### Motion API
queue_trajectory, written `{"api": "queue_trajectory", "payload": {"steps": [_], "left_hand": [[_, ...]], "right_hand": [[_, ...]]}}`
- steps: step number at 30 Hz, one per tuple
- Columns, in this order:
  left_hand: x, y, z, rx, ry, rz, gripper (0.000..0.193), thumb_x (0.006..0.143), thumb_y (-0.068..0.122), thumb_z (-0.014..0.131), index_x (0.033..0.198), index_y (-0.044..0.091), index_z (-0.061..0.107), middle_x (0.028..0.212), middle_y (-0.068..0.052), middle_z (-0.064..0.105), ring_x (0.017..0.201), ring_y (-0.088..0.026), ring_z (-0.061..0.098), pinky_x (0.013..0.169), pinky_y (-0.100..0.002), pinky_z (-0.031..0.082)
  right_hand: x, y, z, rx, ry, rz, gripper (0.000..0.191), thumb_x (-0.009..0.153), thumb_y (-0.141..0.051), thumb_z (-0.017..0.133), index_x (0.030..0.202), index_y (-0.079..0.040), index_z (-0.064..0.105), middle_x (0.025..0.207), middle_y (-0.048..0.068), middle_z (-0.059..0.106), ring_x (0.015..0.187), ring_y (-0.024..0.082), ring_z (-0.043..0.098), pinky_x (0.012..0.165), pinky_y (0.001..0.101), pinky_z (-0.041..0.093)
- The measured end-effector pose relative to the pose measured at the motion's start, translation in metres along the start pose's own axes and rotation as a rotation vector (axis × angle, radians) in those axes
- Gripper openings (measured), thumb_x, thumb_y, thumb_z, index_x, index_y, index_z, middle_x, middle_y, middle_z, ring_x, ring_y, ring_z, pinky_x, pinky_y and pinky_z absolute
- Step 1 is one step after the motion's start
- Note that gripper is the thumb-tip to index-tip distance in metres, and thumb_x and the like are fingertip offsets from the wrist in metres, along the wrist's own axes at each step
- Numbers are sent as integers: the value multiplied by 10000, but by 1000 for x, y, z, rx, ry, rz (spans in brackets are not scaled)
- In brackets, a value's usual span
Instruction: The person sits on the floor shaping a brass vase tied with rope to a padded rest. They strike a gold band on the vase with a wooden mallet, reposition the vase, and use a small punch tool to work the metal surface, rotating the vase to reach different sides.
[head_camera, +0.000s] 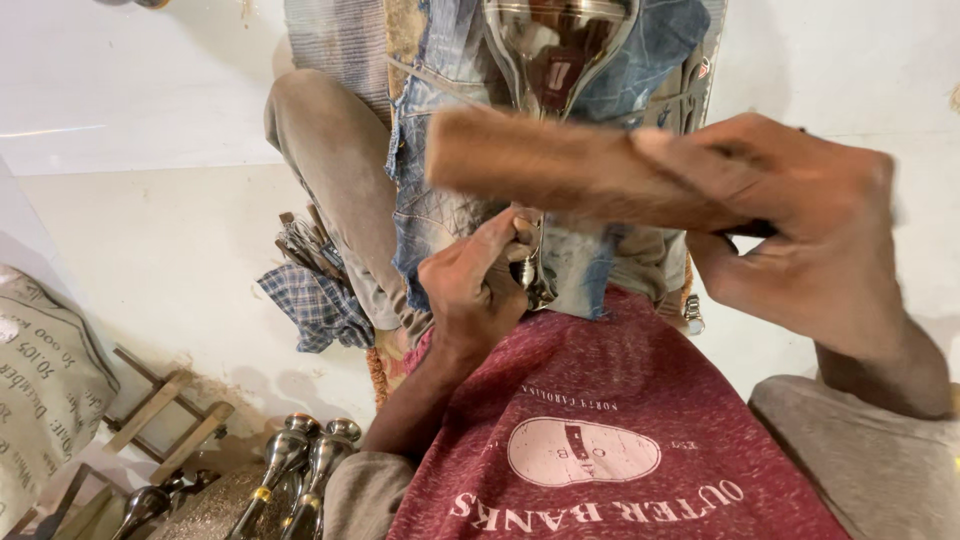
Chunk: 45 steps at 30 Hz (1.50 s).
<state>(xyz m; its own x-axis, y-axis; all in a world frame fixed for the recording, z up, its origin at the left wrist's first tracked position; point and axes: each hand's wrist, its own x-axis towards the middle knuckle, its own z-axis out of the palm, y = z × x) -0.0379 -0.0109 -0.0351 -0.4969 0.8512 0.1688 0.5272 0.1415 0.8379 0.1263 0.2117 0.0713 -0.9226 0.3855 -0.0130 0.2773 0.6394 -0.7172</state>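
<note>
Closest to the lens, the right hand (800, 240) is raised above the lap with its fingers and thumb clamped around one end of a flat wooden block (570, 170), which extends leftward from the grip and appears motion-blurred. Below and left of the block, the left hand (475, 285) is closed tightly on a small shiny metal piece (527, 268), of which only a short bright portion shows between thumb and fingers; its full shape cannot be determined. Both hands sit over a patchwork denim cloth (440, 200) spread across the lap and legs. At the far end of the cloth, near the top edge, a polished metal vessel (560, 40) with a reflective rounded body rests against the denim. A red printed shirt (600, 430) fills the lower centre. Left of the bent knee, a checked blue rag (315, 305) lies on the pale floor (160, 240). At lower left, several polished metal pieces (300, 460) with rounded heads are grouped together, beside a small wooden frame (165, 410) and a printed sack (45, 370).
</note>
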Motion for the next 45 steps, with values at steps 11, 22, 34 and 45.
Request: {"api": "queue_trajectory", "payload": {"steps": [11, 22, 34, 45], "left_hand": [[8, -8, 3, -90, -21, 54, 292, 854, -63, 633, 1096, 76, 719, 960, -74, 760, 759, -178, 758, 630, -300, 647], [44, 20, 1, -482, 112, -190, 300, 960, -14, 739, 1244, -15, 643, 1020, -96, 767, 973, -166, 750, 899, -297, 604], [34, 17, 2, -779, 159, -377, 287, 986, -44, 680, 1259, -63, 595, 1124, -140, 727, 954, -182, 740, 868, -274, 619], [39, 11, -5, -539, 44, -141, 339, 898, -134, 664, 1224, -47, 636, 1126, -158, 729, 973, -156, 720, 887, -260, 595]], "right_hand": [[-58, 57, 34, 84, 90, -75, 674, 798, 73, 736, 1400, -199, 600, 1122, 107, 749, 612, 55, 566, 507, 221, 485], [-86, 31, 187, 675, 620, 217, 236, 884, 40, 738, 1088, -11, 631, 949, 124, 734, 783, 179, 748, 706, 299, 656], [-68, 21, 190, -316, 441, -441, 156, 1001, -117, 753, 899, -73, 643, 832, 84, 677, 718, 160, 695, 674, 366, 652], [-73, 20, 128, 233, 174, -37, 538, 741, -39, 658, 1279, -20, 669, 940, 107, 773, 581, 108, 683, 440, 253, 532]]}}
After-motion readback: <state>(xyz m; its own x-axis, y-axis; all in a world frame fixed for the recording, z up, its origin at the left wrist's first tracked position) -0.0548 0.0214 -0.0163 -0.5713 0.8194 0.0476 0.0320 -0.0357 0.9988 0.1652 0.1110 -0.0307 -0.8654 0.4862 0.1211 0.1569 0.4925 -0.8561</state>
